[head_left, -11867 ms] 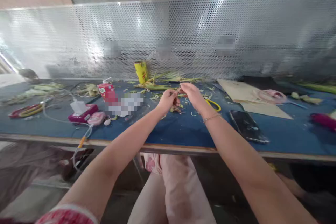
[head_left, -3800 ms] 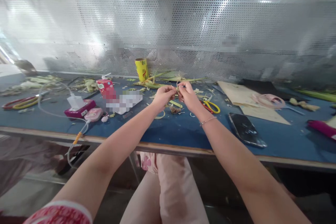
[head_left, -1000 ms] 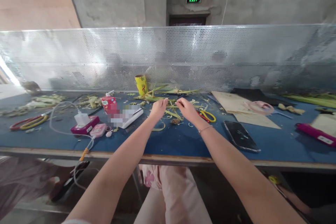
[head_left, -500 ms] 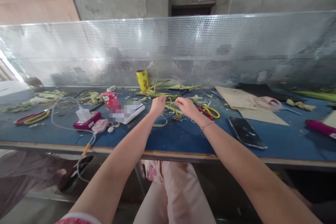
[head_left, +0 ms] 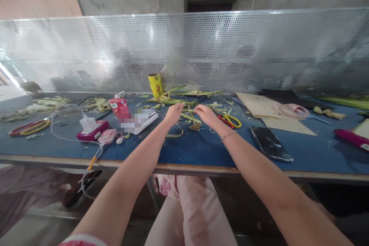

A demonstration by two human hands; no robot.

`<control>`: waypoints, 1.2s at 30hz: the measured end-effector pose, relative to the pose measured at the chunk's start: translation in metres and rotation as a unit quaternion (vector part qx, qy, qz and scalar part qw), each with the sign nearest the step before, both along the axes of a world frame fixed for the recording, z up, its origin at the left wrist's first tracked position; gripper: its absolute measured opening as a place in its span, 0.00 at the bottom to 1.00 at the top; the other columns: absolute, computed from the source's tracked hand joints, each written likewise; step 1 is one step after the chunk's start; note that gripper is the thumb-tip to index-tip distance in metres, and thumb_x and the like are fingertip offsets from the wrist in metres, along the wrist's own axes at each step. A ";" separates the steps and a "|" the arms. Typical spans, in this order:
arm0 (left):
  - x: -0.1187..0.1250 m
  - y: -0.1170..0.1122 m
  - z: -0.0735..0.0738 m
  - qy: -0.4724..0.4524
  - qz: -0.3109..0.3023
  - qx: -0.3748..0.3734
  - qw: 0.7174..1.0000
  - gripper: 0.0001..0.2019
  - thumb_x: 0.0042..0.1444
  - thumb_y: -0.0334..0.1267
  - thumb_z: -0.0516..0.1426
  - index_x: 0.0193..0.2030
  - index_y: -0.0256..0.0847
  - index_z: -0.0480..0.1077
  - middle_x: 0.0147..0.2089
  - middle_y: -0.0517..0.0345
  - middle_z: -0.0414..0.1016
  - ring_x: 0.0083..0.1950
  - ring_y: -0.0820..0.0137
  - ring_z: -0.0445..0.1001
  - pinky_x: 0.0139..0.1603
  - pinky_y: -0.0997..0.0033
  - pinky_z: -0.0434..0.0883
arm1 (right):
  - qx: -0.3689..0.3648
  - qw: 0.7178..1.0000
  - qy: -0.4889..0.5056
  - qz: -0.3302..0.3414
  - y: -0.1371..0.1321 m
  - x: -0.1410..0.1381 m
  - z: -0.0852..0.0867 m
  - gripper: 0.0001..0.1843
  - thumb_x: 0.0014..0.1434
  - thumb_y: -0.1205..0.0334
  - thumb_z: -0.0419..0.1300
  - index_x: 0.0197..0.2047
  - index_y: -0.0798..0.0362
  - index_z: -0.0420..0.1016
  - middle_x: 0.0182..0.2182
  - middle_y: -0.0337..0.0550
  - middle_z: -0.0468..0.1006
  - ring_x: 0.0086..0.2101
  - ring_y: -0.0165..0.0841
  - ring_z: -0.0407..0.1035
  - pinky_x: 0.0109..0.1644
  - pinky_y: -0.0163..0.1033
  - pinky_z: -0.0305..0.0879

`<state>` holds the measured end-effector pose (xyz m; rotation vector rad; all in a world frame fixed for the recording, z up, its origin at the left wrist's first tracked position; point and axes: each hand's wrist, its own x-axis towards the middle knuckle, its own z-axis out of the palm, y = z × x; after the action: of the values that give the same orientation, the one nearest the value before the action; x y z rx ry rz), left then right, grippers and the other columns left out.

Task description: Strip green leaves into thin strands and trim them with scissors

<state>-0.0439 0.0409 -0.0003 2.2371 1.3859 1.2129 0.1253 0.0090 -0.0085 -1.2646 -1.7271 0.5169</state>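
My left hand point(head_left: 174, 113) and my right hand point(head_left: 205, 114) face each other over the blue table, a small gap apart. The fingers of both are closed in a pinch. A thin pale-green plant strip point(head_left: 188, 110) spans the gap between the fingertips; its ends are hidden in the fingers. Below the hands lie loose green strips and a brownish dried tuft point(head_left: 195, 126). Behind them rests a bundle of leafy stalks point(head_left: 173, 100). Scissors with red and yellow handles point(head_left: 233, 121) lie just right of my right hand.
On the left are a red drink carton point(head_left: 118, 107), a white packet point(head_left: 145, 123), a purple power block point(head_left: 92, 132) with cables and another pair of scissors point(head_left: 30, 127). On the right lie a phone point(head_left: 270, 144) and cardboard point(head_left: 259, 111). A perforated metal screen point(head_left: 201, 38) closes off the back.
The gap between my hands is slightly wider, with my right hand a little further right. Both hands stay pinched. The camera view has shifted slightly.
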 end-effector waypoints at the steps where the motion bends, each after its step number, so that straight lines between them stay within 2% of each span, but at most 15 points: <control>1: 0.000 0.000 0.000 -0.001 -0.012 0.011 1.000 0.17 0.59 0.42 0.48 0.20 0.40 0.58 0.21 0.60 0.60 0.26 0.72 0.60 0.31 0.72 0.55 | -0.002 1.000 0.015 -0.002 0.002 0.000 -0.001 0.10 0.53 0.56 0.51 0.26 0.52 0.65 0.18 0.35 0.61 0.23 0.30 0.56 0.29 0.36 0.51; 4: 0.001 -0.001 0.001 0.007 -0.037 0.054 0.998 0.12 0.57 0.38 0.51 0.23 0.39 0.63 0.22 0.61 0.62 0.26 0.74 0.60 0.31 0.73 0.57 | -0.009 0.998 0.054 -0.013 0.007 0.000 -0.005 0.10 0.52 0.56 0.52 0.25 0.52 0.65 0.16 0.35 0.61 0.22 0.30 0.56 0.27 0.35 0.50; 7: 0.001 -0.002 0.001 0.014 -0.051 0.134 0.990 0.06 0.53 0.32 0.54 0.27 0.38 0.69 0.26 0.58 0.68 0.30 0.73 0.64 0.34 0.73 0.62 | -0.037 0.996 0.079 -0.015 0.009 -0.001 -0.008 0.09 0.52 0.56 0.54 0.24 0.52 0.66 0.15 0.34 0.59 0.20 0.29 0.54 0.26 0.35 0.50; 9: 0.000 -0.003 0.002 0.007 -0.064 0.181 0.981 0.06 0.52 0.31 0.55 0.28 0.37 0.72 0.29 0.56 0.72 0.32 0.73 0.67 0.37 0.73 0.64 | -0.059 0.994 0.094 -0.010 0.009 -0.002 -0.009 0.09 0.52 0.57 0.54 0.24 0.52 0.66 0.14 0.33 0.57 0.19 0.28 0.53 0.25 0.35 0.49; 13: 0.001 -0.006 0.003 -0.010 -0.092 0.198 0.976 0.06 0.53 0.33 0.56 0.31 0.38 0.76 0.31 0.55 0.75 0.33 0.73 0.69 0.38 0.72 0.66 | -0.073 0.991 0.107 -0.017 0.008 -0.003 -0.010 0.08 0.51 0.57 0.55 0.24 0.51 0.67 0.13 0.33 0.56 0.18 0.28 0.52 0.24 0.35 0.48; 17: 0.007 -0.010 0.003 -0.009 -0.121 0.161 0.979 0.06 0.51 0.34 0.57 0.32 0.39 0.77 0.29 0.56 0.74 0.30 0.75 0.67 0.34 0.74 0.65 | -0.078 0.992 0.100 -0.022 0.006 -0.005 -0.010 0.08 0.51 0.57 0.54 0.24 0.51 0.67 0.13 0.33 0.56 0.18 0.28 0.52 0.24 0.35 0.48; 22: 0.011 -0.012 0.003 -0.045 -0.139 0.046 0.988 0.06 0.49 0.36 0.58 0.30 0.37 0.75 0.30 0.58 0.72 0.30 0.76 0.66 0.32 0.75 0.63 | -0.055 0.995 0.083 -0.001 0.005 -0.006 -0.010 0.09 0.50 0.57 0.54 0.24 0.52 0.67 0.14 0.33 0.58 0.19 0.28 0.53 0.25 0.35 0.49; 27: 0.010 -0.009 0.003 -0.048 -0.122 -0.042 0.990 0.09 0.48 0.39 0.57 0.25 0.35 0.69 0.26 0.61 0.69 0.26 0.77 0.62 0.29 0.75 0.61 | -0.010 1.000 0.015 -0.004 0.002 -0.004 -0.006 0.09 0.51 0.58 0.53 0.24 0.53 0.68 0.16 0.34 0.61 0.21 0.29 0.56 0.27 0.35 0.51; 31: 0.009 -0.008 0.003 -0.039 -0.093 -0.078 0.992 0.08 0.50 0.39 0.55 0.25 0.37 0.66 0.23 0.62 0.67 0.25 0.76 0.64 0.29 0.75 0.61 | 0.034 0.998 -0.058 -0.002 -0.004 -0.003 0.001 0.08 0.51 0.61 0.54 0.25 0.54 0.69 0.20 0.37 0.69 0.24 0.30 0.62 0.31 0.36 0.55; 36: 0.009 -0.007 0.001 -0.077 -0.057 -0.120 0.988 0.08 0.52 0.39 0.53 0.26 0.38 0.64 0.22 0.62 0.67 0.24 0.74 0.67 0.29 0.74 0.63 | 0.066 0.995 -0.078 0.006 -0.012 -0.002 0.007 0.07 0.51 0.63 0.56 0.28 0.54 0.75 0.26 0.43 0.77 0.29 0.33 0.68 0.35 0.37 0.60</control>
<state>-0.0344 0.0334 0.0008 1.9857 1.2544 1.0923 0.1237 -0.0029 -0.0016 -1.2279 -1.8682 0.3117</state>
